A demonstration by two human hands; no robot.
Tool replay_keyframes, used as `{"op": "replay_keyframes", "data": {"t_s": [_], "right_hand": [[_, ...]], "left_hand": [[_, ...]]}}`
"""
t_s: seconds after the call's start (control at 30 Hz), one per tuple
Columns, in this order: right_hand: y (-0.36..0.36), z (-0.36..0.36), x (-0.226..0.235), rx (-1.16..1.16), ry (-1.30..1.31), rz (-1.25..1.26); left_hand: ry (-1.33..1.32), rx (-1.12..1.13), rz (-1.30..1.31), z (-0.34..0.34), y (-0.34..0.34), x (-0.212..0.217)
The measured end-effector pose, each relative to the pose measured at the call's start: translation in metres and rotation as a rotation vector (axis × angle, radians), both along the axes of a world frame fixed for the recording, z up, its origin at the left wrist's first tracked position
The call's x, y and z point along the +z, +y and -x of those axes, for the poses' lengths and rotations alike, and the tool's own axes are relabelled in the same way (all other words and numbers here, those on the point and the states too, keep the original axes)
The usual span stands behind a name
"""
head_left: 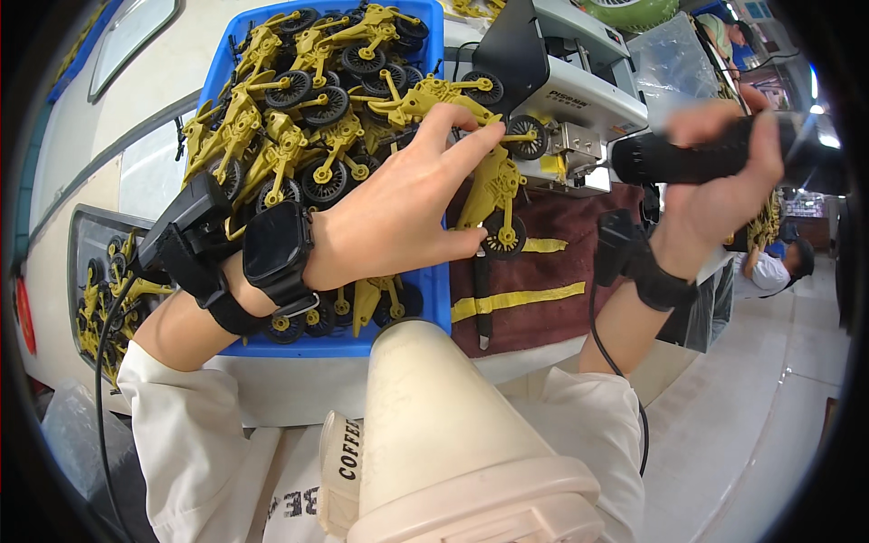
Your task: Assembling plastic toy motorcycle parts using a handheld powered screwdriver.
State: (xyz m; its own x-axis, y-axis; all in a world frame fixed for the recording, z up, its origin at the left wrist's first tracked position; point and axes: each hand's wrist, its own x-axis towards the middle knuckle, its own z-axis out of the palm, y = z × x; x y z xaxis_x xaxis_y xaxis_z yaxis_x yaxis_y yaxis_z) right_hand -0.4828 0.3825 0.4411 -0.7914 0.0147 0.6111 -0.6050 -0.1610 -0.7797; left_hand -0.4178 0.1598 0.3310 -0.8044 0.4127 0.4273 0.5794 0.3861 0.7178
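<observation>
My left hand [398, 204] reaches over a blue bin [445, 312] heaped with yellow toy motorcycles [285, 145] with black spoked wheels. Its thumb and index finger close around one toy motorcycle [490, 188] at the bin's right edge, one of its wheels close to the metal fixture [575, 149] of a white machine [588, 90]. Raised at the right, my right hand [720, 181] wraps around a thick black cylinder [665, 156]; the hand is partly blurred. What kind of tool this is, I cannot make out.
A dark red cloth [534, 330] with yellow strips and a thin black tool [484, 312] lies below the machine. More toy motorcycles fill a grey tray [83, 244] on the left. A large cream cone-shaped object [434, 407] rises before me. People [769, 271] sit farther right.
</observation>
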Motion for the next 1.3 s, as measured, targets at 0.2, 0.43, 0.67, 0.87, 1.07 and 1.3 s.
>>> {"op": "replay_keyframes", "data": {"t_s": [0.2, 0.43, 0.67, 0.87, 1.07, 1.3], "right_hand": [[-0.014, -0.002, -0.022, 0.016, -0.100, -0.005], [-0.017, -0.030, -0.011, 0.264, -0.079, -0.008], [-0.022, -0.019, 0.009, 0.475, -0.038, -0.064], [-0.041, -0.012, 0.005, 0.448, -0.076, -0.042], [-0.075, -0.025, 0.003, 0.275, -0.082, -0.019], [-0.079, -0.028, 0.001, 0.180, -0.177, 0.101]], "left_hand": [[-0.277, -0.042, -0.187, -0.001, -0.001, 0.004], [-0.281, -0.045, -0.222, -0.004, 0.000, 0.002], [-0.267, -0.050, -0.164, -0.004, -0.001, 0.003], [-0.267, -0.052, -0.177, -0.004, 0.002, 0.005], [-0.332, -0.035, -0.207, -0.005, 0.002, 0.008], [-0.349, -0.017, -0.241, -0.003, 0.005, 0.011]]}}
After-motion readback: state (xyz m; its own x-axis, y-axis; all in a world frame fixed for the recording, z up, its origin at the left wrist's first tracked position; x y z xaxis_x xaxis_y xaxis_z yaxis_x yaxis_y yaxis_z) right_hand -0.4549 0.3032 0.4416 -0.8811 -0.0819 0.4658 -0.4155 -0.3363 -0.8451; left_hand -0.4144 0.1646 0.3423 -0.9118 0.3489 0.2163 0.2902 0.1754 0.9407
